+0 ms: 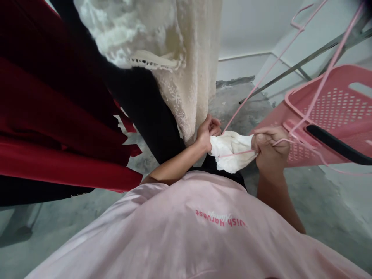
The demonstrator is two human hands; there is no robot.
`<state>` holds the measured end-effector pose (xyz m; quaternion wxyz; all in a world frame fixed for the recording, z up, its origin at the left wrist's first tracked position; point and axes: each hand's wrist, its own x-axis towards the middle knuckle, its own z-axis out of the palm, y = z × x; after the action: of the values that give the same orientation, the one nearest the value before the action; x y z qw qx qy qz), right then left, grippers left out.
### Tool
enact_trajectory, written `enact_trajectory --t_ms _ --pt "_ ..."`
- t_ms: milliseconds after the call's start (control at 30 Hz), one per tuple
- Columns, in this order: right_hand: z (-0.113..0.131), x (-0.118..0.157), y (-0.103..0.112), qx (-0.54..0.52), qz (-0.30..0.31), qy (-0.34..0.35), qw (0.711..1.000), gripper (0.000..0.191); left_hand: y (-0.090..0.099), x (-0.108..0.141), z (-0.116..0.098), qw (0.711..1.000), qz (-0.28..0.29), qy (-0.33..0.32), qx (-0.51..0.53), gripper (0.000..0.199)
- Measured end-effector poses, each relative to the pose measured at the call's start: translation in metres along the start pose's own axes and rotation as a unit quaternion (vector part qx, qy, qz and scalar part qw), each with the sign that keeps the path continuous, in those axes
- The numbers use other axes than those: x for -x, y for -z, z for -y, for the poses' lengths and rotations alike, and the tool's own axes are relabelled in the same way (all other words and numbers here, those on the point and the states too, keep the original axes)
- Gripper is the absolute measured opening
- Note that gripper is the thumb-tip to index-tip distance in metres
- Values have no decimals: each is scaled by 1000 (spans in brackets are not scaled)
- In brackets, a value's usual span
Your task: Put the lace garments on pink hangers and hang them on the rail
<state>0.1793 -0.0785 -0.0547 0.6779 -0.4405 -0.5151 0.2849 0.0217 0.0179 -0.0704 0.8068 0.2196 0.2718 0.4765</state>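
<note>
A bare concrete floor runs out to a pale wall, with a metal rail slanting across the corner. Garments hang in a heavy curtain on the left: a deep red coat, a black garment and a cream lace dress, its openwork soft and textured, all hanging clear of the floor. On the right, a pink perforated plastic basket tilts near the person's right arm, its black handle lying across it. A thin pink plastic hanger angles down past it. Its slim bar crosses a crumpled white cloth, which sits in front of the person's pink sweatshirt. The left hand is curled around one end of the cloth, and the right hand is clenched on the other, apparently pinching the hanger's bar too, so the cloth stays stretched between them.
</note>
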Motion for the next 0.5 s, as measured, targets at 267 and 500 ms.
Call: enact_trajectory --t_ms 267,500 --pt "-32 17 -35 71 175 -81 979 45 -15 28 1 981 37 -189 -4 51" --pt "-29 18 -30 75 179 -112 974 26 -14 47 12 944 154 -233 -173 57"
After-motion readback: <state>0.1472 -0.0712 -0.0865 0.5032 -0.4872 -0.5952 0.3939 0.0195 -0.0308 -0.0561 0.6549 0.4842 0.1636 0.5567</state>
